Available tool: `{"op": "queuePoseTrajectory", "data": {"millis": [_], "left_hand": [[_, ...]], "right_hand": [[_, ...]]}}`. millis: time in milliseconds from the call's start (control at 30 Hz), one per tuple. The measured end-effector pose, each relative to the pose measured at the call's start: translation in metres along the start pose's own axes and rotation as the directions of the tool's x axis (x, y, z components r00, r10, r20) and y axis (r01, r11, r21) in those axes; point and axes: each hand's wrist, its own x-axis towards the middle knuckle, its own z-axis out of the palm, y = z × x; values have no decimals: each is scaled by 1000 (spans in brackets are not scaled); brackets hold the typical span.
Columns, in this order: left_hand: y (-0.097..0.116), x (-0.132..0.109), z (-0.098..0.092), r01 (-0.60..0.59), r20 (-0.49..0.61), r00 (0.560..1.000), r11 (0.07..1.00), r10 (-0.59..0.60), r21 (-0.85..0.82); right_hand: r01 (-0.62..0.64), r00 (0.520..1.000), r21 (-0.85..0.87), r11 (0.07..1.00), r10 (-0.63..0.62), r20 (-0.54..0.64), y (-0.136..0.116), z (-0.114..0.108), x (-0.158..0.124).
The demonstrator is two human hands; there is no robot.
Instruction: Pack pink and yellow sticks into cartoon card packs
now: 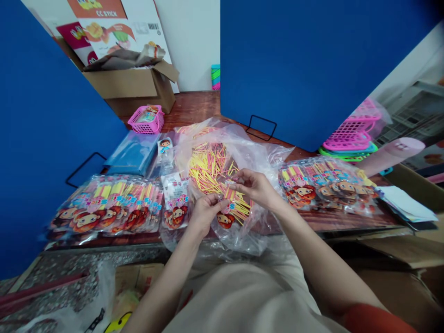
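My left hand [204, 213] pinches the left edge of a small clear packet [225, 220] printed with a red-haired cartoon face. My right hand [255, 187] has its fingers closed at the packet's upper edge. Some pink and yellow sticks appear inside it, but my fingers cover its top. Just behind my hands lies a large clear plastic bag [243, 141] with its mouth spread wide, holding a heap of thin yellow and pink sticks [208, 166]. Left of my left hand is a printed packet [176, 206] lying flat.
Rows of filled packets lie to the left [111, 206] and right [326, 182]. A pink basket [145, 121], blue plastic sleeves [132, 152] and an open cardboard box [128, 85] stand back left. Blue panels [294, 69] flank the table; stacked baskets [352, 134] are at right.
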Motion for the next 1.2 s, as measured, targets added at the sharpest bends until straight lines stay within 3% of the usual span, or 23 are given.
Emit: {"op": "queuePoseTrajectory", "data": {"millis": [200, 367, 667, 900, 1067, 1200], "left_hand": [[-6, 3, 1, -47, 56, 997, 998, 45, 45], [-4, 5, 5, -82, 9, 997, 996, 82, 44], [-8, 8, 0, -93, -95, 991, 996, 91, -11], [-9, 7, -4, -66, -50, 996, 997, 68, 34], [-7, 5, -5, -46, -117, 992, 999, 44, -14], [-4, 4, -8, -54, -91, 994, 998, 56, 26]], "right_hand": [[-46, 995, 99, 994, 55, -89, 9, 10, -3], [-149, 988, 264, 953, 157, -11, 11, 18, -10], [-120, 985, 295, 948, 150, -81, 6, 34, -10], [-176, 946, 384, 906, 264, -189, 10, 33, -8], [-221, 953, 484, 846, 293, -76, 9, 34, -9], [-218, 954, 408, 887, 282, -103, 11, 31, -8]]}}
